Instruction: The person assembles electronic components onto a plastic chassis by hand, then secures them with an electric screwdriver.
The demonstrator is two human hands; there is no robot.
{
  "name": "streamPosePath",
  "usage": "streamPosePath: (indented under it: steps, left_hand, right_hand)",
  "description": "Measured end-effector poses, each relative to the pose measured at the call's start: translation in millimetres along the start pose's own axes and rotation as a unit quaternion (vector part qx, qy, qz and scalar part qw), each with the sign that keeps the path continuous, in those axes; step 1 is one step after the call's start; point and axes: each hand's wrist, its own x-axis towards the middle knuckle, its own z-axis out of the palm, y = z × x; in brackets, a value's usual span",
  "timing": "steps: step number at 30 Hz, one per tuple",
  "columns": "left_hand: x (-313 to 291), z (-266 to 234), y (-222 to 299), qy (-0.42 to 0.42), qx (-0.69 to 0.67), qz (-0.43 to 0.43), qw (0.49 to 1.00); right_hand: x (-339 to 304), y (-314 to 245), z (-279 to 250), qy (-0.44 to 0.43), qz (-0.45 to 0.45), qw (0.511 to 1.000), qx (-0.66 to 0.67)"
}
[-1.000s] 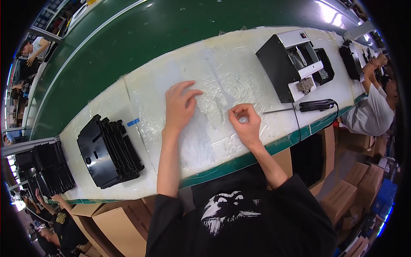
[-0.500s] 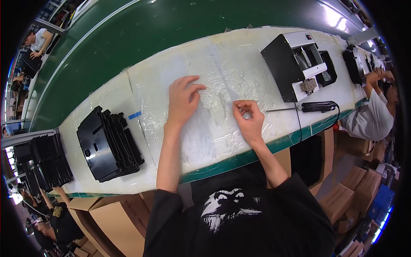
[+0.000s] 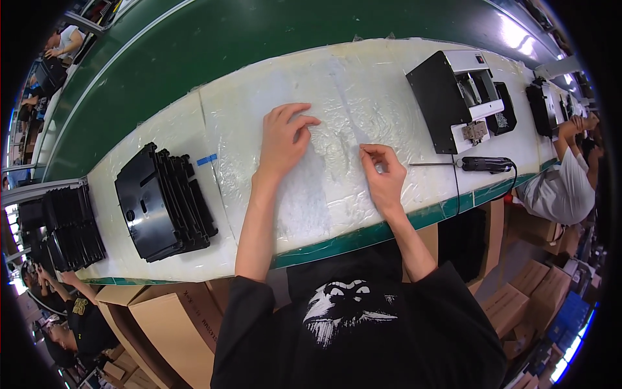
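Note:
My left hand point(image 3: 284, 144) hovers over the plastic-covered white tabletop point(image 3: 259, 91), its fingers curved and apart with nothing between them. To its right, my right hand point(image 3: 385, 180) is pinched, thumb against index finger. Whatever those fingertips may hold is too small to make out. Closest to this hand is an electric screwdriver point(image 3: 484, 165) with a long thin bit, lying on the table to its right. Beyond that stands a black-and-silver screw feeder point(image 3: 447, 97). A black tray of small screws point(image 3: 502, 118) sits against the feeder's right side.
Stacked black plastic panels point(image 3: 162, 204) stand at the left, with more black parts point(image 3: 71, 227) farther left. A green conveyor belt point(image 3: 246, 42) runs along the far side. Cardboard boxes point(image 3: 172, 324) are below the near edge. A co-worker point(image 3: 560, 175) sits at the right.
The whole view has shifted slightly. Both hands keep nearly the same place over the table, and the right one stays pinched.

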Motion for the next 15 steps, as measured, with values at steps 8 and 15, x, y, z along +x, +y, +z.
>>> streamPosePath:
  steps: [8, 15]
  left_hand:
    - [-1.7, 1.6, -1.5, 0.003, -0.001, 0.000, 1.000]
    - [0.0, 0.5, -2.2, 0.000, -0.003, -0.002, 1.000]
  right_hand:
    - [-0.7, 2.5, 2.8, 0.013, 0.027, 0.998, 0.049]
    - [1.1, -3.5, 1.7, 0.002, -0.003, 1.000, -0.005]
